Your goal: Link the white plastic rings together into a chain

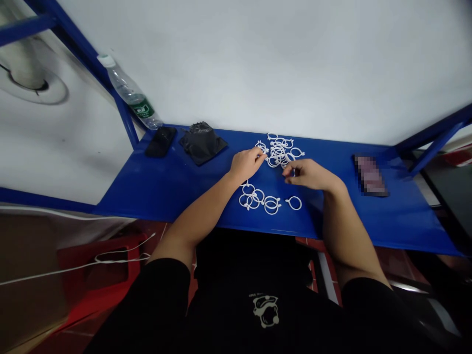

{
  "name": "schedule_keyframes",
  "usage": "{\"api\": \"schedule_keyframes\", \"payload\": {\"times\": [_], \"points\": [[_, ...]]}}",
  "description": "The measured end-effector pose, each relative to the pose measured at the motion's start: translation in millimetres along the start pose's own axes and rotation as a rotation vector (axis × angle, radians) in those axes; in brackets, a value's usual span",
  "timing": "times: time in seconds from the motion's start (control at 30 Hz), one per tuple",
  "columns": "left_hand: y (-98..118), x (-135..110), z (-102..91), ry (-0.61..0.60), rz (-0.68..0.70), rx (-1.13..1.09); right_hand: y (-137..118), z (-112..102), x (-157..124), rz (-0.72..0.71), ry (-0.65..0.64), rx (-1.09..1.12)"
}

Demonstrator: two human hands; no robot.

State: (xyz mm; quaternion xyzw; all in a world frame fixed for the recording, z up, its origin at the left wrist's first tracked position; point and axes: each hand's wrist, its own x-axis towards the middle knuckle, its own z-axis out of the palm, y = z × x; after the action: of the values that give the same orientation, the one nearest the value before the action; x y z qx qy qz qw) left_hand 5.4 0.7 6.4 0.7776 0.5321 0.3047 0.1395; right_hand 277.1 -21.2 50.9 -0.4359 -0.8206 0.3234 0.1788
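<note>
White plastic rings with small clip-like tabs lie in a loose pile on the blue table. My left hand is at the pile's left edge, its fingers drawn together by a few rings; what they grip, if anything, is hidden. On the pile's near right side, my right hand hovers with bent fingers, thumb and fingertips slightly apart. A bit of white shows between them. Nearer the front edge lies a group of overlapping rings, then an overlapping pair, and one single ring at the right.
At the back left are a crumpled black plastic bag, a black phone and a clear bottle leaning by the blue frame. A blurred-out flat item lies at the right. Below left stands a red stool with a white cable.
</note>
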Motion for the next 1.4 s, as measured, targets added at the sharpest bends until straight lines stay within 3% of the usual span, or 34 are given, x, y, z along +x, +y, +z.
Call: {"api": "schedule_keyframes", "payload": {"times": [0.1,0.27,0.43,0.6,0.67,0.83,1.0,1.07,1.23,1.4], "points": [[-2.8,2.3,2.0,-0.021,-0.058,-0.015,1.7,-5.5,-6.8,0.079,-0.26,-0.057],[-2.6,1.4,4.3,-0.055,-0.054,-0.039,3.9,1.7,-6.7,0.109,-0.381,-0.11],[-2.0,-0.3,5.9,-0.078,0.002,-0.041,11.0,9.1,-4.2,0.086,-0.374,-0.103],[-0.3,-0.8,7.3,-0.096,0.028,-0.058,14.9,13.4,0.8,0.083,-0.147,-0.141],[0.1,-1.0,7.0,-0.108,0.037,-0.059,13.6,10.6,0.3,0.103,-0.115,-0.138],[0.7,-1.8,4.9,-0.167,0.079,-0.059,9.6,1.9,-6.7,0.096,-0.261,-0.066],[4.9,-3.4,3.6,-0.202,0.113,-0.066,6.5,10.7,-1.5,0.096,-0.325,-0.117],[7.8,-4.7,2.7,-0.223,0.157,-0.083,1.8,16.0,3.0,0.075,-0.229,-0.155],[14.7,-8.7,1.5,-0.267,0.214,-0.198,-16.2,29.8,10.6,0.055,0.211,-0.286],[15.5,-8.8,5.9,-0.208,0.154,-0.307,-22.0,45.2,15.1,0.019,0.338,-0.299]]}}
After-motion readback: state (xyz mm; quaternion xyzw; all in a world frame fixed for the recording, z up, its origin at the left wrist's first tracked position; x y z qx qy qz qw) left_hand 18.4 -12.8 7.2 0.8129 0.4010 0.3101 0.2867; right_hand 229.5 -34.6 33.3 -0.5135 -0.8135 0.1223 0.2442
